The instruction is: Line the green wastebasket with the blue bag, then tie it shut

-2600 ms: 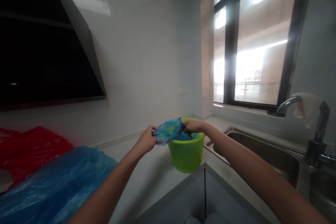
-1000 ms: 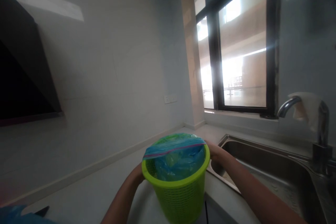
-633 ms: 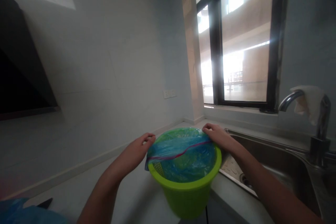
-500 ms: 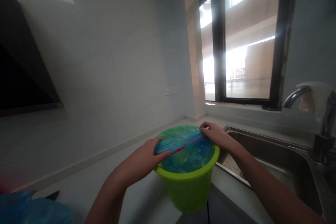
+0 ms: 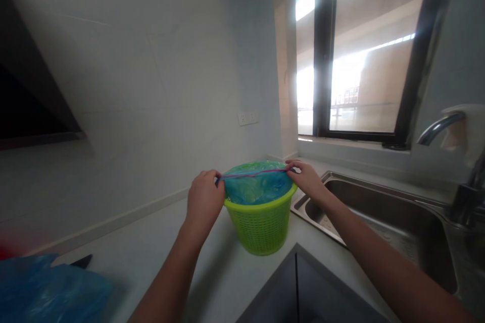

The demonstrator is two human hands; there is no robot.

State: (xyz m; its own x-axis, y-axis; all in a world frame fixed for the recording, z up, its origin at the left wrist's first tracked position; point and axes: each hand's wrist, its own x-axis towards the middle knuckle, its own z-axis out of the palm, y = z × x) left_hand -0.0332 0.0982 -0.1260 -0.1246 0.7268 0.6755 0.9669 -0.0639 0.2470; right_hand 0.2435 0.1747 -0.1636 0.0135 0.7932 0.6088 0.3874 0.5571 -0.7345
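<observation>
A lime-green plastic basket (image 5: 259,232) with slotted sides stands upright on the white counter. A translucent blue plastic bag (image 5: 253,191) lies inside it, its top edge carrying a pink drawstring. My left hand (image 5: 206,194) pinches the bag's edge at the basket's left rim. At the right rim, my right hand (image 5: 305,176) pinches the other end of the same edge. Between both hands the pink string is stretched nearly straight across the basket's mouth. The bottom of the basket's inside is hidden by the bag.
To the right is a steel sink (image 5: 379,212) with a curved faucet (image 5: 441,128), a cloth (image 5: 470,126) draped over it. More blue plastic (image 5: 56,287) lies at the lower left beside a dark pointed object (image 5: 82,261). A window (image 5: 367,60) is behind the sink.
The basket now sits farther back on the counter. My hands have moved apart, and the bag's pink-stringed edge has gone from slack and slanting to taut and nearly level.
</observation>
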